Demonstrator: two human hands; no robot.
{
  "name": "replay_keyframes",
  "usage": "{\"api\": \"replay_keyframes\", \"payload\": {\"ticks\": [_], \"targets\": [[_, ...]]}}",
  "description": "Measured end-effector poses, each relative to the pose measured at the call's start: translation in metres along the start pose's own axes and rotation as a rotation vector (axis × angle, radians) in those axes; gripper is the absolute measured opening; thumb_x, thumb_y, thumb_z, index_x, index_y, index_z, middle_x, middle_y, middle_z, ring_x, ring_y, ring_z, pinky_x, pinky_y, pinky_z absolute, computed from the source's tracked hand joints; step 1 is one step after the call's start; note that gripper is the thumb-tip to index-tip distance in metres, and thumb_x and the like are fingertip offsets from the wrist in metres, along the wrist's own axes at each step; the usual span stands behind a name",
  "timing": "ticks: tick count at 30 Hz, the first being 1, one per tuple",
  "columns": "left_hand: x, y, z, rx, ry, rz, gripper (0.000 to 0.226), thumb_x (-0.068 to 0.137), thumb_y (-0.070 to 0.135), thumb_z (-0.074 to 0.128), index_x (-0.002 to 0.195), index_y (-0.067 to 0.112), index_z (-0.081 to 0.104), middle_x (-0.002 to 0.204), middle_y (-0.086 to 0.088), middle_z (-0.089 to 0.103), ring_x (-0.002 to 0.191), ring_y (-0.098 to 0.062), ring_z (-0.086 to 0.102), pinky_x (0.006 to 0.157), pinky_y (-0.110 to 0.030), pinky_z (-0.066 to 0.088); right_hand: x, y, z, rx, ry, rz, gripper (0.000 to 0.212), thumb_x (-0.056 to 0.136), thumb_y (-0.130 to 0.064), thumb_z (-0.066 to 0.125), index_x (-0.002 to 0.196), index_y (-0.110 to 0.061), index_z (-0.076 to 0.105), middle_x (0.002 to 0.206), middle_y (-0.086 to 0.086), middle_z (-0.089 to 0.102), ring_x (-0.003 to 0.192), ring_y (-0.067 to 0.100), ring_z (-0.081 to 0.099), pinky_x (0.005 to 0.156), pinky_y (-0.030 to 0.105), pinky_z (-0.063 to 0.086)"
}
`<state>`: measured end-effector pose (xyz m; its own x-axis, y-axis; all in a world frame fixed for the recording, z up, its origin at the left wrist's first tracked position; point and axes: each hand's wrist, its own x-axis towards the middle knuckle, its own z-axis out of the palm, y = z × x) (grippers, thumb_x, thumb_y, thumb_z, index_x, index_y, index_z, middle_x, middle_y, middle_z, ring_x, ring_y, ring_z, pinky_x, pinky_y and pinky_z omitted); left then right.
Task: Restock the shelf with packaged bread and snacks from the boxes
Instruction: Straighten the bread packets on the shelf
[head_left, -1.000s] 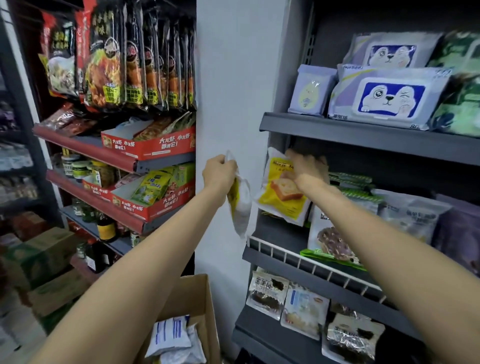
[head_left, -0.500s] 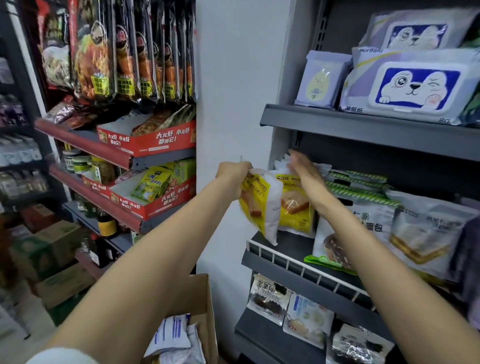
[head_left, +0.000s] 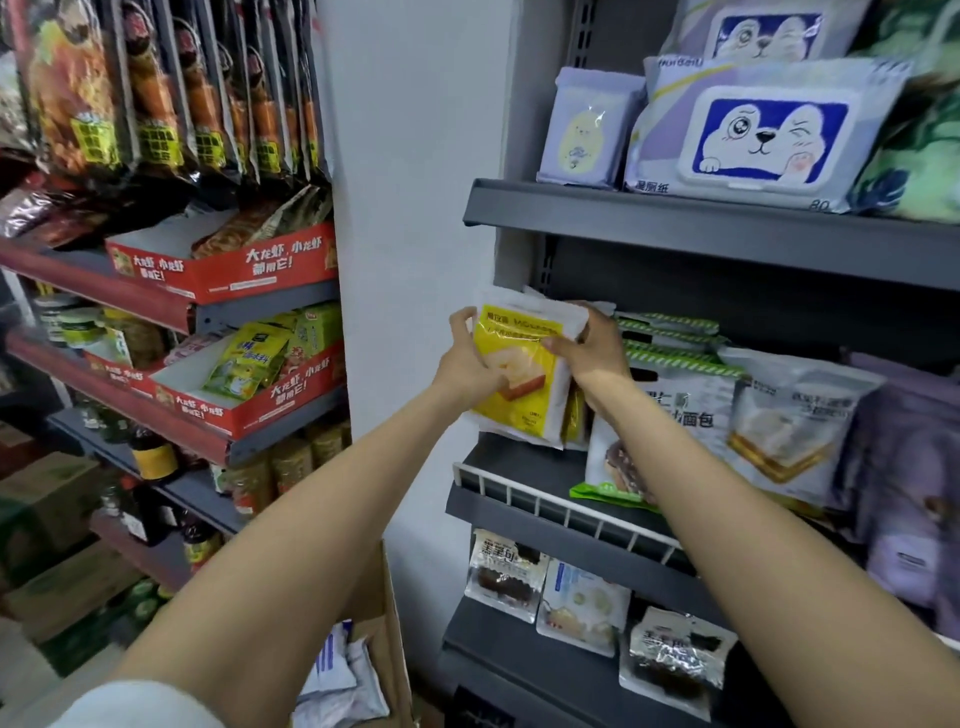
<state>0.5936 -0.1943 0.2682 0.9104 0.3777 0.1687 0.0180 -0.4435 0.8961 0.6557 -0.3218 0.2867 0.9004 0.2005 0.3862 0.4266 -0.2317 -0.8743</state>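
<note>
A yellow and white bread packet (head_left: 524, 374) stands upright at the left end of the grey middle shelf (head_left: 566, 512), in front of another packet of the same kind. My left hand (head_left: 467, 364) grips its left edge. My right hand (head_left: 587, 345) holds its upper right corner, thumb on the front. Beside them on the shelf lean more bread packets (head_left: 680, 415). Below my arms, an open cardboard box (head_left: 387, 623) on the floor holds white packets (head_left: 340, 670).
A white wire rail (head_left: 561, 506) runs along the shelf front. Wipes packs (head_left: 763, 130) fill the shelf above. Small snack packets (head_left: 506, 574) stand on the shelf below. A white wall (head_left: 415, 208) separates this rack from the red snack shelves (head_left: 223, 275) on the left.
My left hand carried the yellow packet rightward from the wall onto the shelf. It now stands in front of the packet that my right hand was steadying. Both hands now hold the front packet.
</note>
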Motion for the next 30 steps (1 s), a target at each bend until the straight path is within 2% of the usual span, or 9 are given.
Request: {"api": "replay_keyframes", "payload": {"ticks": [3,5,8,11,13,16,21,26,30], "targets": [[0.003,-0.004,0.012,-0.037,-0.064,-0.071,0.112,0.075,0.004,0.075,0.149,0.021,-0.008,0.133,-0.013,0.048,0.122,-0.031,0.048,0.095,-0.034,0.043,0.002,0.002,0.003,-0.157,0.040,-0.027,0.045,0.081,-0.001,0.066,0.124,-0.008,0.052,0.121,0.014,0.062,0.111,0.030,0.059,0.092,0.033,0.047],[0.006,-0.010,0.019,-0.026,-0.048,-0.073,0.112,0.073,0.006,0.078,0.150,0.019,-0.003,0.136,-0.016,0.047,0.123,-0.032,0.049,0.093,-0.032,0.043,0.001,0.003,0.002,-0.364,0.061,-0.082,0.058,0.084,0.003,0.059,0.135,-0.016,0.040,0.127,0.014,0.056,0.114,0.030,0.055,0.086,0.029,0.043],[0.007,-0.019,0.025,0.110,-0.056,-0.039,0.113,0.070,0.010,0.082,0.149,0.019,0.002,0.131,-0.018,0.052,0.121,-0.033,0.051,0.095,-0.033,0.042,-0.004,0.006,0.002,-0.567,0.038,-0.205,0.063,0.090,-0.002,0.049,0.145,-0.023,0.028,0.146,0.011,0.030,0.133,0.026,0.035,0.103,0.032,0.034],[0.007,-0.025,0.026,0.144,-0.060,-0.040,0.105,0.072,0.018,0.081,0.147,0.017,0.008,0.129,-0.015,0.053,0.118,-0.030,0.052,0.092,-0.030,0.041,-0.014,0.010,0.004,-0.849,-0.055,-0.262,0.049,0.093,-0.012,0.047,0.141,-0.014,0.034,0.153,0.008,0.018,0.142,0.025,0.016,0.109,0.031,0.026],[0.006,-0.027,0.021,0.164,-0.069,-0.041,0.093,0.076,0.014,0.077,0.145,0.016,0.015,0.125,-0.015,0.055,0.115,-0.031,0.054,0.089,-0.031,0.043,-0.024,0.011,0.006,-1.017,-0.162,-0.357,0.052,0.087,-0.009,0.053,0.137,-0.010,0.039,0.150,0.012,0.024,0.139,0.029,0.020,0.106,0.037,0.030],[0.002,-0.034,0.007,0.213,-0.061,-0.006,0.069,0.082,0.005,0.065,0.140,0.012,0.029,0.126,-0.017,0.054,0.110,-0.031,0.057,0.090,-0.034,0.047,-0.038,0.012,0.014,-0.984,-0.218,-0.387,0.046,0.089,-0.020,0.049,0.134,-0.009,0.045,0.140,0.010,0.038,0.131,0.028,0.032,0.105,0.034,0.030],[-0.025,-0.060,-0.033,0.279,0.068,0.113,0.034,0.087,0.001,0.052,0.122,0.006,0.051,0.119,-0.013,0.059,0.097,-0.024,0.057,0.083,-0.026,0.043,-0.062,0.009,0.050,-0.721,-0.217,-0.419,0.035,0.091,-0.007,0.049,0.125,-0.010,0.055,0.125,0.010,0.052,0.121,0.027,0.044,0.097,0.036,0.040],[-0.070,-0.113,-0.077,0.419,0.164,0.097,0.022,0.089,0.007,0.050,0.109,0.007,0.060,0.106,-0.009,0.066,0.095,-0.024,0.061,0.080,-0.031,0.048,-0.117,-0.006,0.106,-0.504,-0.322,-0.412,0.028,0.093,-0.008,0.044,0.116,-0.010,0.061,0.110,0.011,0.058,0.099,0.025,0.057,0.086,0.034,0.043],[-0.109,-0.176,-0.098,0.502,0.138,-0.062,0.019,0.089,0.012,0.049,0.103,0.009,0.062,0.102,-0.010,0.067,0.093,-0.028,0.062,0.073,-0.032,0.047,-0.167,0.016,0.160,-0.491,-0.529,-0.318,0.025,0.096,-0.013,0.042,0.111,-0.010,0.061,0.105,0.010,0.059,0.096,0.025,0.057,0.086,0.036,0.045]]}}
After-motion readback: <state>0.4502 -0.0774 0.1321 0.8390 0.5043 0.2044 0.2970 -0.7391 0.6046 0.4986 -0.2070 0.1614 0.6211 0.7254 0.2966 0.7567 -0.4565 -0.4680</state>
